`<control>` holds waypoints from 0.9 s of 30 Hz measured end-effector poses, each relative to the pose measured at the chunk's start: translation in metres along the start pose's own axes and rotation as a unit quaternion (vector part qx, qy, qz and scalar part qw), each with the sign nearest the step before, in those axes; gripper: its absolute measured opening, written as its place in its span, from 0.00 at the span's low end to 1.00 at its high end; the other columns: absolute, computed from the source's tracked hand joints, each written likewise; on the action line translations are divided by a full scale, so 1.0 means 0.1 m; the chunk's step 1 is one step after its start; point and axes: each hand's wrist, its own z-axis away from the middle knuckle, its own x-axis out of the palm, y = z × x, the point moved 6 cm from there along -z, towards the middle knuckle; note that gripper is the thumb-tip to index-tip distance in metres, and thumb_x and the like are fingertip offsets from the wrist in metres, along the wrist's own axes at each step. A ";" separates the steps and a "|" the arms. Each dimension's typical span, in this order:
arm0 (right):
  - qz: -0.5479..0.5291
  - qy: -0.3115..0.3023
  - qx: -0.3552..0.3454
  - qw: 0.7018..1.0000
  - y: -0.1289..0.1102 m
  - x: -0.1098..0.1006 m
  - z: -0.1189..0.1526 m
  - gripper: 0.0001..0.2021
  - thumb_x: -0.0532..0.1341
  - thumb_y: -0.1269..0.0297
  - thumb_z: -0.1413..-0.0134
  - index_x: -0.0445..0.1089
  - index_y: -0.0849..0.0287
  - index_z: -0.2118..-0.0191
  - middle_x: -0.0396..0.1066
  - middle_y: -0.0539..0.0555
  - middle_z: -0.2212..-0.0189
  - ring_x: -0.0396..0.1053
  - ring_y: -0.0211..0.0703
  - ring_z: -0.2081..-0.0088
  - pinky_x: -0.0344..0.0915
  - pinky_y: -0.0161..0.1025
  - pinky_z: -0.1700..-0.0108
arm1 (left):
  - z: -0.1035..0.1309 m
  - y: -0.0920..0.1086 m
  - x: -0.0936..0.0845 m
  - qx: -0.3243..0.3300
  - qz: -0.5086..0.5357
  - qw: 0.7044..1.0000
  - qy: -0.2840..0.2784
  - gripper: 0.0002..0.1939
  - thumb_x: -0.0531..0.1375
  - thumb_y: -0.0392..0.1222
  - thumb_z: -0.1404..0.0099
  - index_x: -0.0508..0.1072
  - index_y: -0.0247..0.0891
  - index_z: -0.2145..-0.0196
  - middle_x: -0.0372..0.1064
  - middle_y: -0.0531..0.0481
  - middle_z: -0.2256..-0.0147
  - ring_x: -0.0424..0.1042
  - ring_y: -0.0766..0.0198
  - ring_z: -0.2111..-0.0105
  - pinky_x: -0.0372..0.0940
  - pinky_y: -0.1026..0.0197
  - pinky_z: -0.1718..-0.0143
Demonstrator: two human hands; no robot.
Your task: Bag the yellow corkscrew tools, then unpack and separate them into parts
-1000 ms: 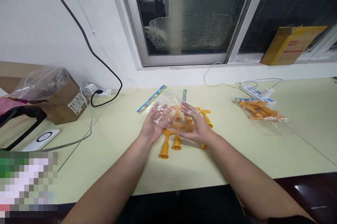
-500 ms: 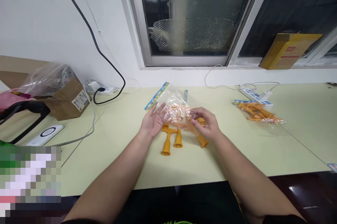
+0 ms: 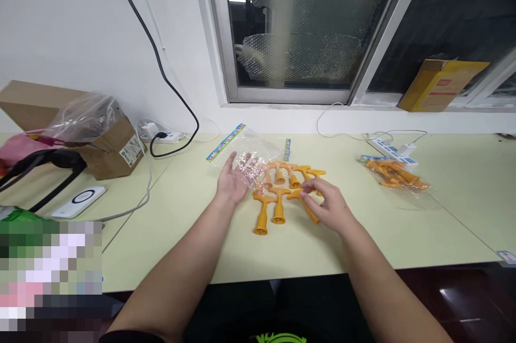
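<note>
Several orange plastic pieces (image 3: pixel 279 213), each with a crossbar and a flared end, lie in two rough rows on the pale table. A clear bag (image 3: pixel 252 152) with a colourful header strip lies over the left ones. My left hand (image 3: pixel 235 180) is palm up with its fingers spread, beneath or against the bag's clear film. On the right, my right hand (image 3: pixel 324 200) has thumb and fingertips close around the crossbar of a tilted orange piece (image 3: pixel 310 208). Behind the rows stands a second colourful strip (image 3: pixel 287 149).
A filled bag of orange pieces (image 3: pixel 397 173) lies at the right, beside a power strip (image 3: pixel 393 152). At the left are a cardboard box (image 3: pixel 116 152), a white charging pad (image 3: pixel 79 202), cables and a black strap. A window is behind the table.
The clear bag has shifted left, uncovering more orange pieces. My right hand is off the film and now at a tilted piece. The camera view has turned slightly left.
</note>
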 end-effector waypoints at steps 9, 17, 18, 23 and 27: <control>0.066 -0.145 0.051 0.986 -0.15 0.34 0.47 0.21 0.65 0.57 0.40 0.68 0.47 0.43 0.68 0.59 0.45 0.67 0.58 0.43 0.71 0.58 0.45 | -0.03 0.07 -0.06 0.011 0.031 0.999 0.005 0.11 0.61 0.47 0.34 0.69 0.44 0.55 0.74 0.43 0.49 0.75 0.48 0.46 0.69 0.39 0.45; 0.079 -0.245 -0.022 0.966 -0.33 0.52 -0.05 0.18 0.60 0.54 0.35 0.71 0.49 0.43 0.68 0.58 0.46 0.67 0.53 0.46 0.65 0.54 0.42 | -0.03 0.07 -0.07 0.016 0.039 0.999 0.021 0.07 0.59 0.47 0.32 0.70 0.43 0.58 0.74 0.42 0.50 0.75 0.47 0.46 0.68 0.37 0.44; 0.077 -0.260 -0.032 0.962 -0.34 0.57 -0.09 0.18 0.59 0.53 0.34 0.71 0.48 0.42 0.68 0.57 0.45 0.67 0.52 0.45 0.64 0.54 0.41 | -0.03 0.07 -0.06 0.015 0.039 0.999 0.022 0.07 0.58 0.47 0.32 0.70 0.43 0.58 0.74 0.42 0.50 0.75 0.47 0.46 0.68 0.37 0.44; 0.108 -0.274 -0.022 0.955 -0.32 0.80 -0.08 0.21 0.57 0.48 0.34 0.70 0.50 0.42 0.69 0.57 0.46 0.63 0.55 0.43 0.61 0.56 0.39 | -0.03 0.07 -0.06 0.010 0.037 0.999 0.018 0.07 0.58 0.47 0.32 0.70 0.43 0.59 0.75 0.42 0.51 0.77 0.48 0.49 0.68 0.38 0.45; 0.111 -0.272 -0.012 0.956 -0.29 0.84 0.01 0.20 0.55 0.48 0.33 0.72 0.52 0.44 0.68 0.58 0.44 0.62 0.54 0.42 0.60 0.54 0.38 | -0.03 0.06 -0.07 0.003 0.035 0.999 0.014 0.08 0.58 0.47 0.32 0.71 0.43 0.58 0.75 0.42 0.52 0.77 0.49 0.50 0.69 0.38 0.45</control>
